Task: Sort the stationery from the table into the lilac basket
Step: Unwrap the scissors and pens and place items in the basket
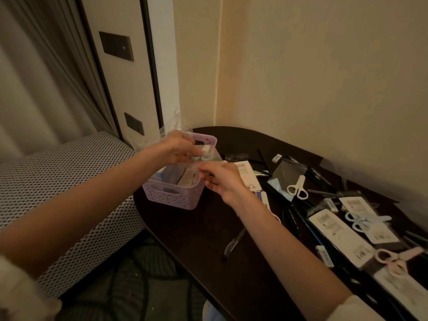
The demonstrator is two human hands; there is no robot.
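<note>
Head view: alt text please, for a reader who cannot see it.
Both hands, left and right, hold a clear plastic packet of scissors over a lilac perforated plastic basket on a dark wooden table strewn with stationery.

Your approach to the lilac basket (176, 195) lay open across the bare near strip of the table (196, 239). A pen (234, 243) crossed that strip. Scissors (297, 188) and packets (333, 224) crowded the right side; the wall (324, 77) closed the rear.

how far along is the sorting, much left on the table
Early on. The lilac basket already holds a few items. Both hands, left hand and right hand, hold a clear packet over it. White scissors, a pen and many packets remain.
</note>
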